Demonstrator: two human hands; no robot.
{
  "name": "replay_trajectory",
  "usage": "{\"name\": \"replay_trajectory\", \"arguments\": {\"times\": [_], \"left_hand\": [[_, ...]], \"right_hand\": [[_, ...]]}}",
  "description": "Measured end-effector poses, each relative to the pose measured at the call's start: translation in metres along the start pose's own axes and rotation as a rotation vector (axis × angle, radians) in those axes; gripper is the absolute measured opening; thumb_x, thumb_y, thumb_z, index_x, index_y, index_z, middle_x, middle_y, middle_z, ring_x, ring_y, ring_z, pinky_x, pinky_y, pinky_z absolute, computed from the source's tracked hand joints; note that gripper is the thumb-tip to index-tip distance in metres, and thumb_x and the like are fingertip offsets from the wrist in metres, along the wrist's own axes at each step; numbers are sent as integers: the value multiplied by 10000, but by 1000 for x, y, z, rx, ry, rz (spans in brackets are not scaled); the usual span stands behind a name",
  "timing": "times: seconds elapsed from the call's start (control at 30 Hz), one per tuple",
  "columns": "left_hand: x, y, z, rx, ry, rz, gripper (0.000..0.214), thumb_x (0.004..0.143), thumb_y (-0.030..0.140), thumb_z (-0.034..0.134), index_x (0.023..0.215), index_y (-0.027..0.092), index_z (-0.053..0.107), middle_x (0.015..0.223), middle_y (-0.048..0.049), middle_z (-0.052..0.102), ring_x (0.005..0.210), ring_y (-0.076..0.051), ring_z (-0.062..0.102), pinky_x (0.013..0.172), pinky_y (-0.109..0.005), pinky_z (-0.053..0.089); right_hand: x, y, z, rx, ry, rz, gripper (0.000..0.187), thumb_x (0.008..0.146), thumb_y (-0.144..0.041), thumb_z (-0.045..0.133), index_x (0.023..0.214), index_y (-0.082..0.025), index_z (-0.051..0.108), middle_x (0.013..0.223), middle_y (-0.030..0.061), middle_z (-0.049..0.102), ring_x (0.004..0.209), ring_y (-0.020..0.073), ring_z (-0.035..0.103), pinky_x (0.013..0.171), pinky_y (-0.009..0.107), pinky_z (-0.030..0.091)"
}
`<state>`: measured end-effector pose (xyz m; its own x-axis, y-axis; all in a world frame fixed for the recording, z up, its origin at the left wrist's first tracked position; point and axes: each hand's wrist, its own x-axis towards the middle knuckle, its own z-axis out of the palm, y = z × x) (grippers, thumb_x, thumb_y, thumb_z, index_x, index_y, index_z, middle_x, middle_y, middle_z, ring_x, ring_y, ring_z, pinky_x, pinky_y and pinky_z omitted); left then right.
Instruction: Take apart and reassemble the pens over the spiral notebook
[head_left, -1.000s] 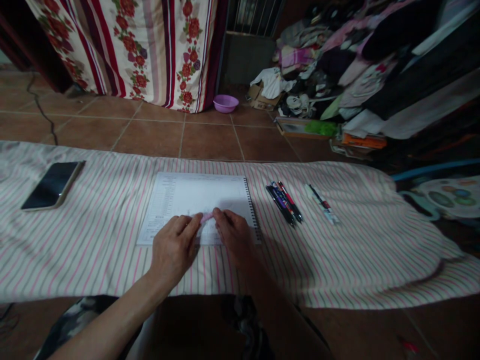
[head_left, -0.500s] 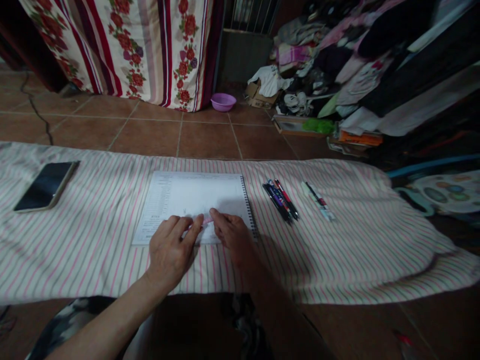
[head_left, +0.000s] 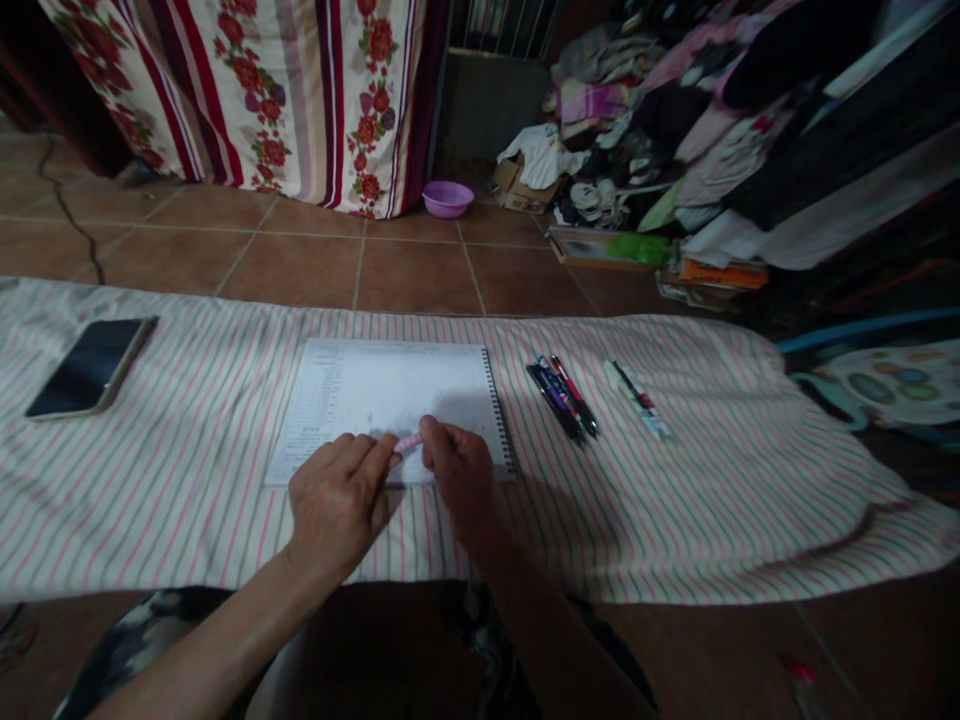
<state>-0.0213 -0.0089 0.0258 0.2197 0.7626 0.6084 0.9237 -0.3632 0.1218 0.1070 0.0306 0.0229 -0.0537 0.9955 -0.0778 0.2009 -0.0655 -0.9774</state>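
Note:
Over the near part of a spiral notebook point(head_left: 397, 385), my left hand point(head_left: 337, 490) and my right hand point(head_left: 459, 470) are closed on a slim pink pen point(head_left: 409, 442). My left fingers pinch its left end, and my right thumb and fingers grip the right end. Only the pen's middle shows between them; both ends are hidden. Beneath lies a pale page with faint printed lines at its left and its spiral binding on the right. A bundle of several pens point(head_left: 562, 400) rests right of the notebook, with more pens point(head_left: 640, 400) farther right.
A phone point(head_left: 91, 368) lies at the left on the striped cloth point(head_left: 202, 430). Beyond the cloth's far edge are the tiled floor point(head_left: 300, 265), a purple basin point(head_left: 448, 200) and a floral curtain point(head_left: 300, 100). Clothes point(head_left: 600, 110) are piled at the back right.
My hands have drawn slightly apart, my left hand shifting a little left, and more of the pink pen's middle shows. My left fingers are more curled. The notebook and other pens stay put.

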Motion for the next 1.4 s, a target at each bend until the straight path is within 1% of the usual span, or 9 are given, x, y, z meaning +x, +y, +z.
{"name": "replay_trajectory", "arguments": {"times": [0.1, 0.3, 0.37, 0.53, 0.8, 0.97, 1.1, 1.23, 1.4], "left_hand": [[1, -3, -6, -170, -65, -130, 273, 886, 266, 433, 898, 129, 669, 622, -35, 591, 571, -157, 526, 517, -267, 369], [0, -16, -9, -825, -465, -594, 327, 854, 366, 456, 711, 162, 669, 529, -5, 532, 494, -125, 477, 476, -246, 337], [0, -17, -7, -946, -502, -708, 319, 829, 377, 486, 688, 159, 670, 485, 8, 493, 449, -110, 419, 443, -239, 300], [3, -9, -1, -1091, -281, -861, 200, 741, 353, 614, 775, 171, 691, 572, 2, 559, 544, -122, 478, 505, -235, 365], [14, -2, 4, -1599, -222, -1189, 260, 713, 372, 671, 695, 113, 662, 539, -2, 562, 456, -63, 454, 448, -184, 362], [17, -4, 9, -1852, -28, -1427, 168, 722, 260, 686, 831, 132, 685, 715, -31, 644, 657, -89, 592, 674, -194, 496], [19, 0, 10, -1915, 23, -1416, 176, 745, 272, 667, 883, 163, 673, 807, -40, 661, 728, -119, 617, 713, -241, 517], [21, 6, 11, -1909, 6, -1394, 276, 686, 291, 718, 922, 156, 672, 821, -50, 665, 722, -133, 615, 674, -248, 507], [23, -5, 10, -1574, 79, -1270, 309, 635, 302, 755, 906, 163, 703, 765, -5, 649, 647, -83, 542, 609, -198, 435]], "right_hand": [[-6, -8, -1, -88, 2, -88, 429, 854, -431, 381, 494, -202, 334, 457, -54, 299, 451, 79, 295, 458, 239, 234], [-9, -9, -2, -218, -23, -193, 403, 870, -400, 369, 521, -201, 357, 460, -56, 311, 455, 79, 297, 474, 249, 227], [-7, -7, -2, -230, -37, -197, 412, 869, -414, 376, 517, -202, 357, 459, -57, 312, 452, 80, 298, 475, 250, 230], [-1, -2, 0, -57, -89, -98, 465, 887, -493, 319, 552, -194, 440, 499, -39, 408, 470, 87, 386, 484, 232, 307], [7, 10, 6, 97, -13, -68, 282, 815, -434, 505, 917, -194, 610, 782, 34, 650, 684, 137, 593, 609, 250, 474], [5, 12, 9, 184, -179, 15, 277, 789, -429, 549, 900, -179, 591, 902, 70, 675, 852, 187, 638, 715, 314, 522], [-1, 7, 14, 180, -248, -32, 330, 719, -325, 647, 1003, -206, 530, 1026, 66, 639, 894, 186, 636, 749, 331, 535], [-4, 6, 16, 6, -137, -174, 271, 697, -242, 659, 940, -223, 540, 998, 50, 602, 844, 170, 621, 714, 312, 541], [-1, 3, 6, -125, -178, -274, 86, 766, -209, 557, 838, -210, 604, 839, 31, 607, 763, 150, 607, 688, 278, 513]]}}
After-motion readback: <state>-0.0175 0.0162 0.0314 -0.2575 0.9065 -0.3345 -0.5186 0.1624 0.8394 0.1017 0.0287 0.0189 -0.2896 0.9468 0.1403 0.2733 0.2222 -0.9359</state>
